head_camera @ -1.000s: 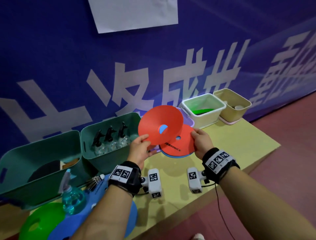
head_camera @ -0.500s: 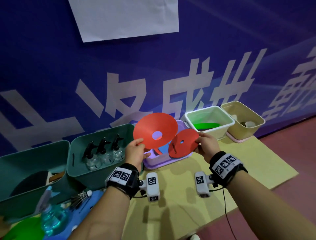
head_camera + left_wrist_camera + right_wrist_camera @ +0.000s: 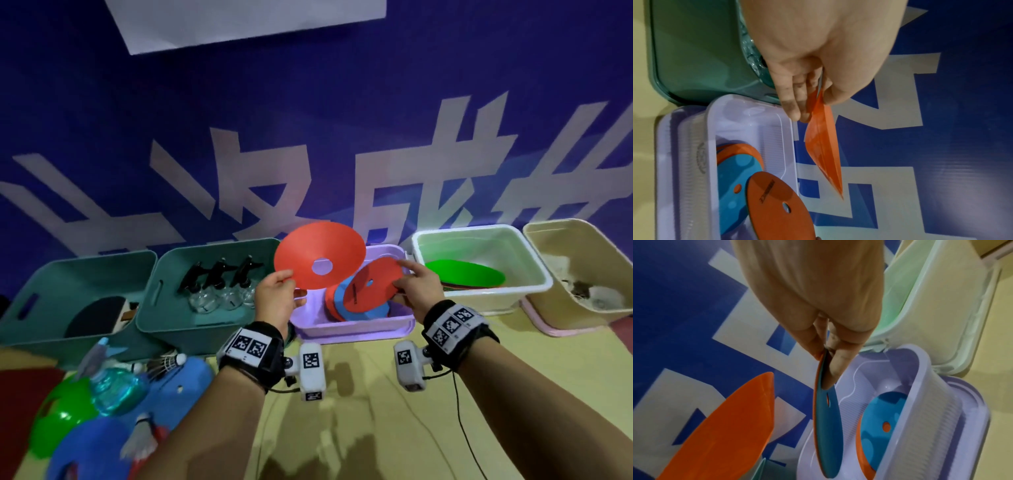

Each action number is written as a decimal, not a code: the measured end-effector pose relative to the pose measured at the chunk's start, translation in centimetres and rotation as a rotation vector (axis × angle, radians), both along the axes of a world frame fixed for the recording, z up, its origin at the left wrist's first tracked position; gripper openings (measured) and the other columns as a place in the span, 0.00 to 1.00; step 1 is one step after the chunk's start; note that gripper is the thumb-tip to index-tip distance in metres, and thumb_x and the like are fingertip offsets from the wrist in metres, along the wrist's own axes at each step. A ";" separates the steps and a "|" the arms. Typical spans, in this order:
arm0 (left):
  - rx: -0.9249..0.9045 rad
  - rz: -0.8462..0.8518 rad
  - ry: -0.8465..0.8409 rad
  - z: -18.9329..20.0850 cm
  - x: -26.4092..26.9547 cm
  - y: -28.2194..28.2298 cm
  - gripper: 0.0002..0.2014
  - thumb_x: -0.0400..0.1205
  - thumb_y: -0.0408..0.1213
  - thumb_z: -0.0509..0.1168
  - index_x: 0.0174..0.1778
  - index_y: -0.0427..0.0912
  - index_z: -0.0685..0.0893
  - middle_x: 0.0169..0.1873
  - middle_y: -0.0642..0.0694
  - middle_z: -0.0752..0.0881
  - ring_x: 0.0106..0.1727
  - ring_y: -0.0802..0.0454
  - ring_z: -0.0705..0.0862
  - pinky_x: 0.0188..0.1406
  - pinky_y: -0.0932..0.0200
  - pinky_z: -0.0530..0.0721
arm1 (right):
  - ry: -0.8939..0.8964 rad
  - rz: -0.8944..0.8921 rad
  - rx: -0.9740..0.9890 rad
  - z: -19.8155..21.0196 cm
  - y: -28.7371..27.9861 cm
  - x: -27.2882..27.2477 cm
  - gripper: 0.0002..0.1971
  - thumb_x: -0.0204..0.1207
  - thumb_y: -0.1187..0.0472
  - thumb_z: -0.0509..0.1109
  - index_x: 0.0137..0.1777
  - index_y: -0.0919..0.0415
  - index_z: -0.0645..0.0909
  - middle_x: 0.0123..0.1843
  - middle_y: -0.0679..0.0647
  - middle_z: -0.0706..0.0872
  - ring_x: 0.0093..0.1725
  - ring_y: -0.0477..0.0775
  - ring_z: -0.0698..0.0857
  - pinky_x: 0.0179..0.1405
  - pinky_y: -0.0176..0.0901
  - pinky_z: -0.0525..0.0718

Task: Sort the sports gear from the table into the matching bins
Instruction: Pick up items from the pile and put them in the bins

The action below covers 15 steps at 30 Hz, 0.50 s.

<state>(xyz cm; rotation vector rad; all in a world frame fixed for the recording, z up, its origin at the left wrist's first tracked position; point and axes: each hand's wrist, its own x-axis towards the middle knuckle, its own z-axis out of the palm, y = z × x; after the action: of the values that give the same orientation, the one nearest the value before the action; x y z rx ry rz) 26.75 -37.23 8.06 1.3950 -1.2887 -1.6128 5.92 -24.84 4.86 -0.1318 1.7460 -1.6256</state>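
While both hands (image 3: 275, 294) (image 3: 416, 286) are pinching red discs (image 3: 318, 263) (image 3: 371, 291) over the lilac bin (image 3: 352, 327), shuttlecocks (image 3: 168, 361), a bottle (image 3: 113, 387) and discs are still waiting near left.

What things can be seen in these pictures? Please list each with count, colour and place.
cone disc: 1, orange, held above lilac bin
flat disc: 1, orange and blue, held tilted over lilac bin
lilac bin: 1, centre, discs inside
teal bins: 2, left; one holds spray bottles
white bin: 1, right, green disc inside
beige bin: 1, far right
shuttlecocks: several, white, lower left
table: 1, yellow
left hand: pinches cone disc
right hand: pinches flat disc
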 end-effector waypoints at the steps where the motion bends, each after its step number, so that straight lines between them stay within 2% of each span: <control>1: -0.005 0.009 -0.011 -0.1 0.0 0.0 0.13 0.83 0.24 0.57 0.60 0.35 0.81 0.43 0.34 0.85 0.33 0.48 0.84 0.32 0.56 0.85 | -0.014 0.017 -0.001 -0.4 -0.6 -0.2 0.25 0.74 0.83 0.58 0.66 0.62 0.79 0.34 0.60 0.81 0.20 0.49 0.82 0.19 0.38 0.83; 5: -0.023 0.028 -0.062 -1.0 0.0 -0.2 0.11 0.84 0.26 0.57 0.57 0.39 0.81 0.45 0.33 0.85 0.35 0.46 0.85 0.35 0.55 0.87 | -0.088 0.053 0.012 -2.7 -3.3 -0.8 0.26 0.74 0.83 0.58 0.66 0.58 0.78 0.33 0.61 0.83 0.19 0.48 0.83 0.19 0.40 0.84; 9: -0.013 0.042 -0.093 -1.9 0.7 -0.5 0.12 0.85 0.26 0.58 0.62 0.34 0.81 0.43 0.33 0.85 0.34 0.46 0.85 0.47 0.44 0.88 | -0.147 0.015 0.036 -5.5 -5.5 -0.7 0.27 0.73 0.85 0.60 0.63 0.57 0.79 0.24 0.57 0.85 0.19 0.49 0.81 0.20 0.42 0.85; 10: -0.012 0.043 -0.102 -2.0 0.9 -0.6 0.12 0.85 0.26 0.58 0.62 0.34 0.81 0.43 0.33 0.85 0.34 0.47 0.85 0.46 0.45 0.88 | -0.153 0.007 0.033 -6.1 -5.8 -0.7 0.26 0.73 0.84 0.61 0.63 0.58 0.80 0.24 0.57 0.84 0.19 0.50 0.80 0.20 0.42 0.84; 13: -0.002 0.042 -0.128 -2.3 1.2 -0.9 0.11 0.85 0.27 0.58 0.61 0.35 0.82 0.43 0.35 0.86 0.34 0.48 0.85 0.39 0.53 0.87 | -0.173 0.000 0.050 -8.0 -6.8 -0.6 0.26 0.74 0.83 0.61 0.64 0.56 0.79 0.32 0.62 0.80 0.22 0.50 0.77 0.22 0.44 0.84; 15: 0.014 0.045 -0.139 -2.5 1.4 -1.1 0.12 0.85 0.27 0.58 0.61 0.35 0.82 0.44 0.35 0.86 0.34 0.48 0.85 0.41 0.51 0.88 | -0.175 -0.005 0.089 -9.2 -7.1 -0.6 0.26 0.75 0.82 0.60 0.63 0.54 0.80 0.33 0.60 0.80 0.20 0.48 0.78 0.22 0.43 0.84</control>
<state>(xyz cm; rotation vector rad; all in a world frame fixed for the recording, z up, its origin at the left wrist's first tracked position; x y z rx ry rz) 28.12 -38.37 5.56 1.5568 -1.3174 -1.5204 5.28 -31.91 -4.31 0.0553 1.6817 -1.5129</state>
